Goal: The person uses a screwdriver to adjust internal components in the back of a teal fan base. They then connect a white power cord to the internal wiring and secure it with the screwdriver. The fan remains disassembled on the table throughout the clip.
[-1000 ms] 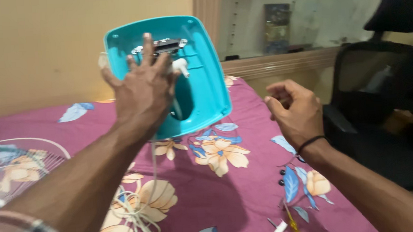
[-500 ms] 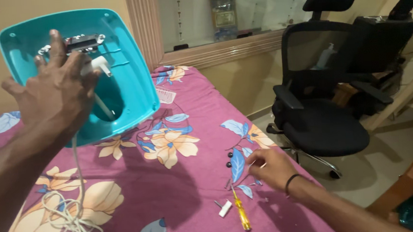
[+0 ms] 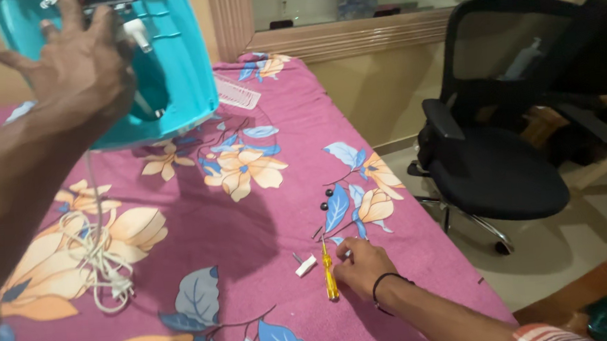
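My left hand [image 3: 79,68] grips a turquoise plastic appliance base [image 3: 178,66], held up with its open underside toward me; metal parts and a white piece show inside. Its white cord [image 3: 102,263] hangs down and lies coiled on the magenta floral sheet [image 3: 215,225]. My right hand [image 3: 362,265] rests low on the sheet near the bed's right edge, fingers curled onto something small that I cannot make out. It lies right next to a yellow screwdriver [image 3: 329,271]. A small white part [image 3: 305,265] and three small black knobs [image 3: 328,198] lie close by.
A black mesh office chair [image 3: 499,151] stands on the floor to the right of the bed. A white ribbed plastic piece [image 3: 235,94] lies at the far end of the sheet. A wooden-framed glass panel [image 3: 351,27] runs behind the bed.
My right hand dropped from mid-air to the sheet beside the screwdriver. The view swung right and down, so the turquoise base now sits at the upper left.
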